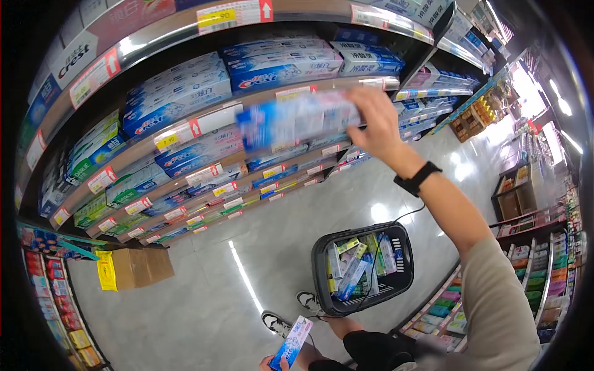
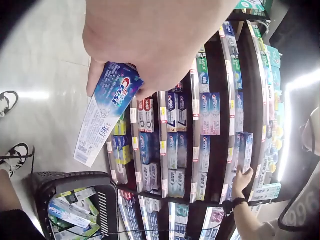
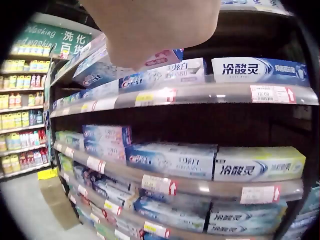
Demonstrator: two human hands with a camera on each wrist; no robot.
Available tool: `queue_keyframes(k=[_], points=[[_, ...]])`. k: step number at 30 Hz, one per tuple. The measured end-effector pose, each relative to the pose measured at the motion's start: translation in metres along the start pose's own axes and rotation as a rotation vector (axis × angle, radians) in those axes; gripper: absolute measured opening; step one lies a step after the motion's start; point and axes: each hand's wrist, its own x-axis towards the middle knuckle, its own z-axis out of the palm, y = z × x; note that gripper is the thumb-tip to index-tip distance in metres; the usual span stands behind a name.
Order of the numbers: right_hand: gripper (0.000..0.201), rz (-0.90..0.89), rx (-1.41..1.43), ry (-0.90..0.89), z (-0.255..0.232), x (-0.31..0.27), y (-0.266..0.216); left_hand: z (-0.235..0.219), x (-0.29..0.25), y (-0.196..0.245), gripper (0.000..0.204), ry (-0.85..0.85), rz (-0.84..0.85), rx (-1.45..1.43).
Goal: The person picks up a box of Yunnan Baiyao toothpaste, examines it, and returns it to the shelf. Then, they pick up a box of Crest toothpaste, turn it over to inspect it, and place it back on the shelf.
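My right hand [image 1: 378,123] grips a blue-and-white Crest toothpaste box [image 1: 297,120] by its right end, in front of the toothpaste shelf. Motion blurs that box in the head view. In the right wrist view the hand [image 3: 155,27] covers part of the box, whose blue end shows to the left. Low at the bottom of the head view, my left hand [image 1: 267,363] holds another Crest box [image 1: 293,342], blue and white with some pink. The left wrist view shows this Crest box [image 2: 107,107] pinched between thumb and fingers, pointing down toward the floor.
A black shopping basket [image 1: 406,272] with several toothpaste boxes stands on the floor by my feet. Shelf edges [image 1: 216,114] with price tags run across the front. A cardboard box [image 1: 145,268] sits at left. More shelves [image 1: 433,312] stand behind at the right.
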Motion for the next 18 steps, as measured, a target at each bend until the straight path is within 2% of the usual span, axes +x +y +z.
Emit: queue_keyframes(k=[4, 7, 9, 10, 13, 18], points=[[0.056, -0.04, 0.059, -0.217, -0.006, -0.043, -0.034, -0.004, 0.002, -0.002, 0.037, -0.025, -0.014, 0.084], [0.055, 0.108, 0.126, -0.269, 0.01, -0.071, -0.054, 0.005, 0.007, -0.001, 0.037, -0.055, -0.003, 0.103], [0.054, 0.164, 0.16, -0.29, 0.017, -0.076, -0.062, 0.004, 0.006, -0.004, 0.038, -0.072, 0.007, 0.145], [0.053, 0.195, 0.18, -0.303, 0.021, -0.078, -0.067, 0.004, 0.005, -0.007, 0.037, -0.081, 0.082, 0.157], [0.052, 0.235, 0.195, -0.354, 0.03, -0.076, -0.075, 0.007, 0.001, -0.007, 0.036, -0.059, -0.003, 0.136], [0.05, 0.245, 0.274, -0.333, 0.055, -0.056, -0.088, 0.005, -0.003, -0.013, 0.035, -0.072, 0.019, 0.113]])
